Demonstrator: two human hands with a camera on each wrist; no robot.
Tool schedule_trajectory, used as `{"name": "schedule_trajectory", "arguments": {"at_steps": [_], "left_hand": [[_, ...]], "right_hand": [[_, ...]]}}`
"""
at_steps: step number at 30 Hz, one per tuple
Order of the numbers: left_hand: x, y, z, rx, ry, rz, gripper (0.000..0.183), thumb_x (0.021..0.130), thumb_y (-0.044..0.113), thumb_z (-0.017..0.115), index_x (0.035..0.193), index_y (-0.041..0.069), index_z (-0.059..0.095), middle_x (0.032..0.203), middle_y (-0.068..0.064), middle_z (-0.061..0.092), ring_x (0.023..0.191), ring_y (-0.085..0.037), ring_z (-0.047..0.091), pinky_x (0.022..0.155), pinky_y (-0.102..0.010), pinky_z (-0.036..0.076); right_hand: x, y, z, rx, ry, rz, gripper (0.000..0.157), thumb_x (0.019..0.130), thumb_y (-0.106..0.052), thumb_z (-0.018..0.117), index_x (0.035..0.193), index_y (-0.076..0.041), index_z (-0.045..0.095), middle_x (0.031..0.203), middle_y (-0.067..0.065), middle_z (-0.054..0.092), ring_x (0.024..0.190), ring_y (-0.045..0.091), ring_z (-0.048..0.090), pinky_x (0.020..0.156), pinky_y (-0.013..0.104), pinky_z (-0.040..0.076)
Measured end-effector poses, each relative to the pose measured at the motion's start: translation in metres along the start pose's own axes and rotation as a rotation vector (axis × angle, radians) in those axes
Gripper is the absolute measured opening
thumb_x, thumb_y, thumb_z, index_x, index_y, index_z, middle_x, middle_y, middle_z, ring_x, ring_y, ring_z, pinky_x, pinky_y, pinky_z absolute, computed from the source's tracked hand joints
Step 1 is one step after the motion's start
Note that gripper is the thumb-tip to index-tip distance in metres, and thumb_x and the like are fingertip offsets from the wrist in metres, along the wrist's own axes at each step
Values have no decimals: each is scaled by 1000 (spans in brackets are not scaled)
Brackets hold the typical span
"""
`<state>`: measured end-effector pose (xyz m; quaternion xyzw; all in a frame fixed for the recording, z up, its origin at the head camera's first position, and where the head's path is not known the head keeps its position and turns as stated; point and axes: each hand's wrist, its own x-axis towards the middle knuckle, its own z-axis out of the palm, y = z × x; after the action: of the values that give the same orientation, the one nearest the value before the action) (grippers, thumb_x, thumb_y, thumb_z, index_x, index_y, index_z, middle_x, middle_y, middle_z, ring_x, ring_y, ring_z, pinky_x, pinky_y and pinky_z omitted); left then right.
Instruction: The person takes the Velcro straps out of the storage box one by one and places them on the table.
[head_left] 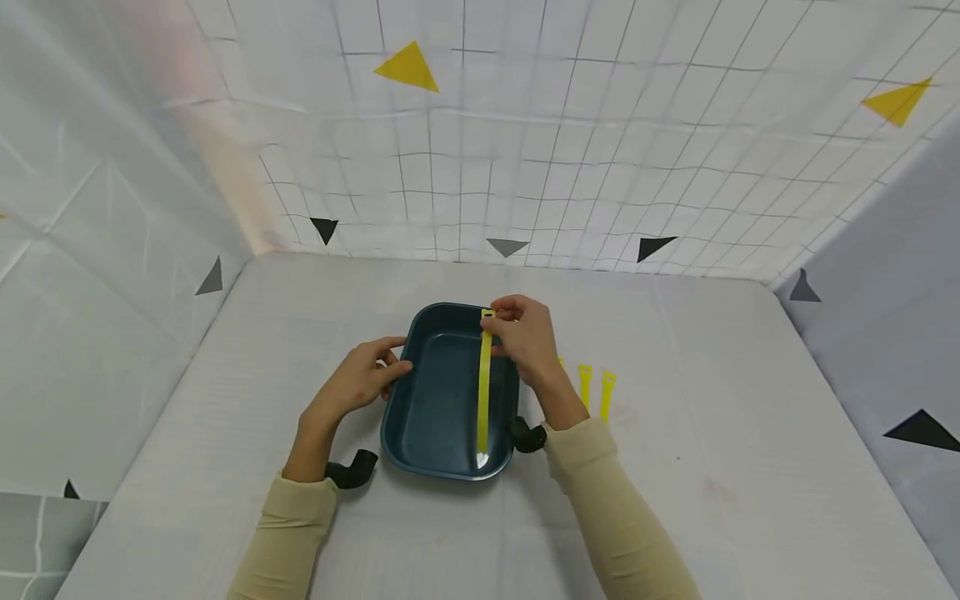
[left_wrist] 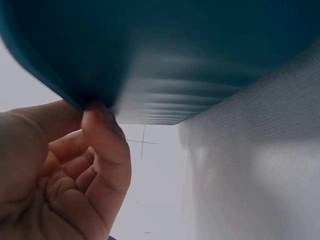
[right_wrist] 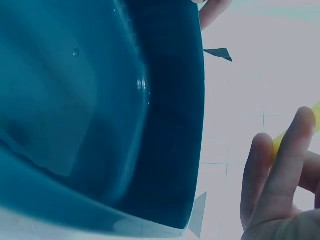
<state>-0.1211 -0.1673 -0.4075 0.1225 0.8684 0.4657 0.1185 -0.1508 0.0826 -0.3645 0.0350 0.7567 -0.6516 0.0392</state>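
Observation:
A dark blue-green rectangular tray (head_left: 438,400) with rounded corners and a raised rim stands on the table. On its left side my left hand (head_left: 356,379) pinches the rim between thumb and fingers; the left wrist view shows the thumb (left_wrist: 102,127) against the tray wall (left_wrist: 165,65). My right hand (head_left: 528,337) holds a yellow strap (head_left: 484,392) by its slotted end, above the tray's far right part. The strap runs down toward the near side, over the tray. In the right wrist view, the fingers (right_wrist: 285,175) partly hide the strap.
Right of the tray lie more yellow straps (head_left: 606,396), partly hidden by the right forearm. Black wrist-worn camera mounts (head_left: 356,469) stick out beside both sleeves. A white gridded sheet (head_left: 525,158) with triangle marks rises behind the white table (head_left: 712,400).

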Motion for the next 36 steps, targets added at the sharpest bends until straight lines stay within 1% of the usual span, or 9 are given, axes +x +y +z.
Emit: {"name": "schedule_trajectory", "arguments": {"at_steps": [3,11,17,20,24,28,32,36], "left_hand": [[0,0,0,1,-2,5,52,100,15,61,144,-6,45,87,-11,62,57,-19,60,54,-35,47],[0,0,-1,-3,-3,-6,52,100,16,61,145,-5,44,88,-12,62,57,-20,59,54,-35,47],[1,-2,0,3,-3,-6,52,100,17,61,144,-5,44,87,-11,62,57,-20,59,53,-34,47],[1,-2,0,2,-2,-5,52,100,17,61,144,-5,44,88,-11,62,57,-20,60,53,-34,47],[1,-1,0,-2,-1,-8,52,100,17,61,145,-4,44,88,-11,62,57,-20,59,53,-35,48],[1,-1,0,-2,0,-13,52,100,17,61,144,-4,44,88,-11,62,57,-20,59,54,-35,48],[1,-1,0,1,-1,-15,52,100,17,61,145,-4,44,88,-12,61,57,-20,59,55,-36,48],[1,-2,0,-4,-3,-10,53,100,17,61,145,-4,43,88,-13,61,57,-21,59,55,-36,48]], "right_hand": [[0,-1,-2,14,5,3,29,90,-2,69,117,8,62,96,13,59,78,21,66,62,31,58],[-1,-2,-14,15,5,3,27,92,-5,69,116,5,62,98,14,59,77,19,65,61,27,56],[-3,0,-29,25,7,17,28,91,-4,69,116,5,62,96,13,58,73,17,67,57,24,54],[-4,2,-37,31,16,23,30,91,-3,69,118,6,62,98,13,56,73,15,67,58,24,55],[-3,4,-46,14,33,34,31,91,-5,69,119,5,62,99,13,55,72,13,65,60,24,55],[-4,5,-51,-7,46,45,31,91,-6,69,119,5,62,99,12,55,71,14,63,61,24,55],[-5,5,-52,-9,46,42,30,92,-6,68,119,5,62,99,14,56,73,15,67,62,24,55],[-7,4,-55,-17,49,33,29,93,-6,67,119,4,61,102,15,57,81,23,69,63,25,56]]}}
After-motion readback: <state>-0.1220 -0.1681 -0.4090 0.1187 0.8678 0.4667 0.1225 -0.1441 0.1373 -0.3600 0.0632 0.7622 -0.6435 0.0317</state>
